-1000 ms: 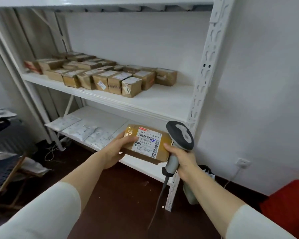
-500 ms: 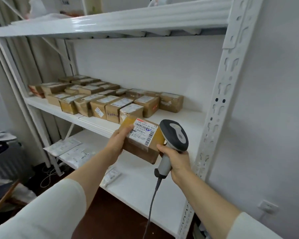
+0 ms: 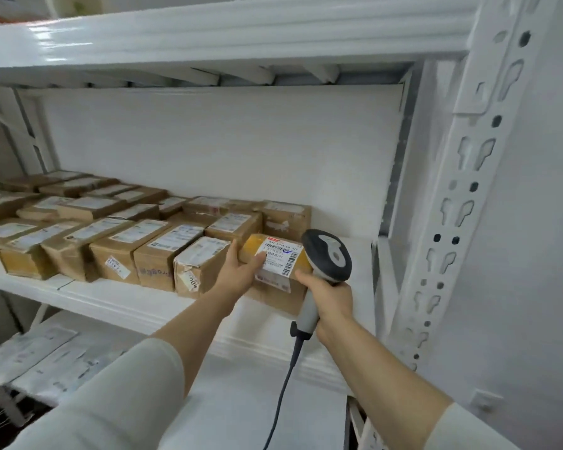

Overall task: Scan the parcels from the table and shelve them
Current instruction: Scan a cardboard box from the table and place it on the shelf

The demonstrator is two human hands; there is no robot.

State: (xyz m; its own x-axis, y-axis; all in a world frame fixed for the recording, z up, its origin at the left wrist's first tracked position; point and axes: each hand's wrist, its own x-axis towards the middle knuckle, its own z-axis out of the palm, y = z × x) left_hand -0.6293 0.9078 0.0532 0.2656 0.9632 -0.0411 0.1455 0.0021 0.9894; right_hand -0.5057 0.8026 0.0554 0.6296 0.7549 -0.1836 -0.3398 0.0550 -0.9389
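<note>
Rows of labelled cardboard boxes (image 3: 111,251) fill the left and middle of the white middle shelf (image 3: 117,306), with flat pale mailers (image 3: 30,355) on the board below. Beside the last box of the front row, the person's left hand (image 3: 241,274) grasps the parcel (image 3: 280,274), thumb across its white barcode label and fingers along its left end. A second ago the parcel was held low, in front of the lower board. Half a second ago it had risen level with the middle shelf. It now sits in the open space at the right end of that front row, on the board or just above it; contact cannot be made out.

To its right, the right hand (image 3: 332,300) is wrapped round the grip of the handheld scanner (image 3: 327,258), whose head stands close against the parcel's right end while its cable (image 3: 283,384) hangs down. The slotted white upright (image 3: 452,222) frames the scene.

The lift to shelf height suggests scanning of this parcel is over and shelving nearly done. What appears left is to settle it against its neighbour, let go and return to the table.
</note>
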